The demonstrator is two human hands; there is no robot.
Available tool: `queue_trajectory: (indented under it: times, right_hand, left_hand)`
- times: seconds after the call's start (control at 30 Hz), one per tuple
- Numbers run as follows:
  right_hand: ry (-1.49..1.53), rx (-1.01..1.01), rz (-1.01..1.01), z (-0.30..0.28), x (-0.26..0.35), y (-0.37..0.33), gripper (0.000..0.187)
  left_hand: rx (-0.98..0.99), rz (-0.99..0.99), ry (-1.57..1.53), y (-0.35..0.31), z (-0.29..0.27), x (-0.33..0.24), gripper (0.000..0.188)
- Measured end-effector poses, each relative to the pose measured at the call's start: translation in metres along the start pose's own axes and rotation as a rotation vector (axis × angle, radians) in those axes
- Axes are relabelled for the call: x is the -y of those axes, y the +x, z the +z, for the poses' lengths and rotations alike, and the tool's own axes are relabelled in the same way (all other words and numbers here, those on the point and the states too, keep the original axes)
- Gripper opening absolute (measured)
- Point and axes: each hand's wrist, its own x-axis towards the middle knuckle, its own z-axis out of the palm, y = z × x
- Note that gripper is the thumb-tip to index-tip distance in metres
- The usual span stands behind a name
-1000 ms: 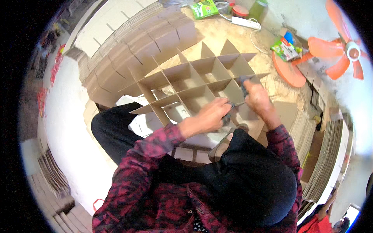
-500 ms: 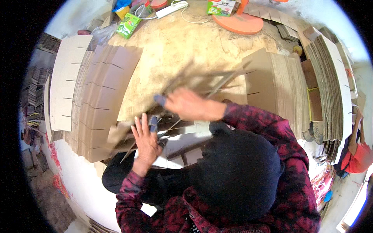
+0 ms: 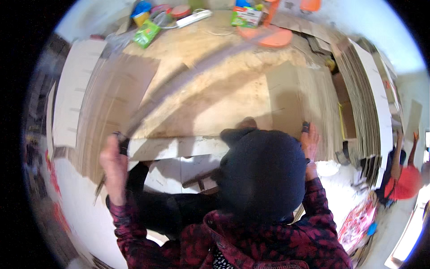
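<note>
My left hand (image 3: 114, 168), a dark cover on one digit, is closed around the near end of a long cardboard piece (image 3: 177, 92). That piece is seen nearly edge-on, smeared by motion, and slants up to the right above the table. On the right, my right hand (image 3: 310, 142) lies with its fingers stretched out against the near end of a stack of slotted brown cardboard sheets (image 3: 286, 96). One of its fingers also wears a dark cover. Beside my left hand stands another stack of slotted cardboard (image 3: 105, 107).
The wooden table (image 3: 215, 107) carries a green box (image 3: 146, 34), a white power strip (image 3: 194, 19) and an orange round base (image 3: 273, 38) at its far side. More cardboard (image 3: 365, 89) stands at the far right. A person in red (image 3: 404, 183) is beyond it.
My left hand has moved left with the cardboard piece. My right hand has left the middle, where cardboard pieces were, and come down on the right stack.
</note>
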Motion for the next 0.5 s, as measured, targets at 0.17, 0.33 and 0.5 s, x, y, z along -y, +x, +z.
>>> queue_trajectory:
  times: [0.17, 0.33, 0.5]
  right_hand:
    - [0.475, 0.146, 0.233, -0.041, 0.023, 0.024, 0.047]
    - [0.452, 0.016, 0.13, -0.03, 0.031, 0.017, 0.041]
    - [0.467, -0.028, 0.09, -0.025, 0.057, 0.011, 0.035]
  left_hand:
    - [-0.337, -0.246, 0.351, -0.041, -0.134, 0.04, 0.02]
    - [-0.495, -0.563, 0.645, -0.161, -0.203, 0.124, 0.04]
    - [-0.53, -1.261, -0.254, -0.338, -0.212, 0.208, 0.048]
